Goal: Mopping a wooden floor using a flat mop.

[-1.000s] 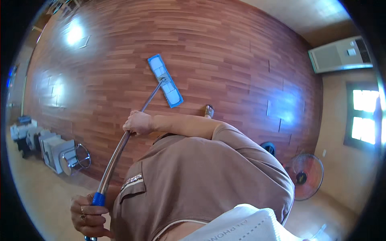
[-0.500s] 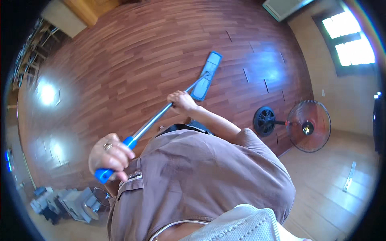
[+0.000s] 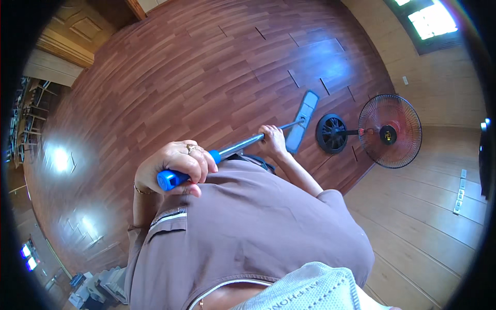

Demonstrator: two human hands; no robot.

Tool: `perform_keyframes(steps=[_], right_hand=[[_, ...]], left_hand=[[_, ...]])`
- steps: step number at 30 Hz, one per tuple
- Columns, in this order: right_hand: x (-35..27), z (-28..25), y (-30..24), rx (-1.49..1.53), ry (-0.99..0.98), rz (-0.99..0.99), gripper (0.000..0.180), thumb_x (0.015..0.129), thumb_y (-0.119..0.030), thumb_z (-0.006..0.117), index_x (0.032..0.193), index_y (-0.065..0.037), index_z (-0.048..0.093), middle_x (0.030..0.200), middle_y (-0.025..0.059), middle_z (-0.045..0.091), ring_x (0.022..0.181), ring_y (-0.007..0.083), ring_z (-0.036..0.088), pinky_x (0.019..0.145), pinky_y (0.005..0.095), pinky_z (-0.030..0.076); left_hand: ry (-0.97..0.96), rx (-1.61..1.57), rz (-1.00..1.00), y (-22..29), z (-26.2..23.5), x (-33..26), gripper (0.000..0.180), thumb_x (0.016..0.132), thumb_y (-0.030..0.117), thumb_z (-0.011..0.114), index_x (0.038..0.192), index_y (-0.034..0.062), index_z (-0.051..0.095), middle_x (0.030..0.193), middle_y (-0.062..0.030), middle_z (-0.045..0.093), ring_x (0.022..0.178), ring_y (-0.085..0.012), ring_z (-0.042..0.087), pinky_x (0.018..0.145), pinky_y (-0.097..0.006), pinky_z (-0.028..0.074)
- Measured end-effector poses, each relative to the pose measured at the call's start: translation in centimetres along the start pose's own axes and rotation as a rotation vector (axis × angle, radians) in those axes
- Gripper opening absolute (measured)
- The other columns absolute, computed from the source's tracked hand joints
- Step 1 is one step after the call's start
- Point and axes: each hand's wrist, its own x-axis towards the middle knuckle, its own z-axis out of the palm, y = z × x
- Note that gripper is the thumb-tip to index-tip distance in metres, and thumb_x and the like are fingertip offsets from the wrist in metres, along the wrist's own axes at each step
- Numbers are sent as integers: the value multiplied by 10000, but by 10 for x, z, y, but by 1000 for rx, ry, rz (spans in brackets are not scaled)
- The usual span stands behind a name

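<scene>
My left hand (image 3: pixel 178 168) is wrapped round the blue grip of a flat mop (image 3: pixel 240 146), close to the front of my brown shirt. Farther along the metal pole, my right hand (image 3: pixel 272 140) is closed round its lower part. The pole slants away to the right, down to a long blue-grey mop head (image 3: pixel 303 122) that lies flat on the wood-plank floor (image 3: pixel 206 77). Just right of the mop head is the round black base of a standing fan (image 3: pixel 331 134). A ring shows on a left finger and a bracelet on that wrist.
The fan's red caged head (image 3: pixel 390 131) stands near the right wall, below a bright window (image 3: pixel 433 21). A wooden door (image 3: pixel 80 26) is at the far left, with a rack (image 3: pixel 36 111) beneath it. Grey equipment (image 3: pixel 98 287) stands at the lower left.
Both hands and the mop have shifted right; the mop head has slid right and nearer, beside the fan base. The left hand has risen in the picture. The view has also turned somewhat.
</scene>
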Motion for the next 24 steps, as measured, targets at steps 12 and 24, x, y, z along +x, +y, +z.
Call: perform_keyframes(steps=[12, 24], right_hand=[[5, -15, -24, 180, -77, -219, 204, 805, -267, 689, 764, -84, 610, 778, 89, 631, 826, 305, 604, 818, 424, 404], [101, 52, -67, 390, -239, -464, 186, 745, -258, 737, 803, -118, 630, 889, 63, 640, 948, 305, 586, 820, 451, 438]], left_hand=[[91, 165, -7, 58, 34, 1, 240, 784, 165, 774, 687, 64, 578, 687, -36, 599, 756, -274, 653, 711, -384, 518], [472, 612, -256, 73, 119, -11, 217, 793, 247, 728, 748, 93, 581, 825, -59, 640, 854, -227, 624, 701, -364, 399]])
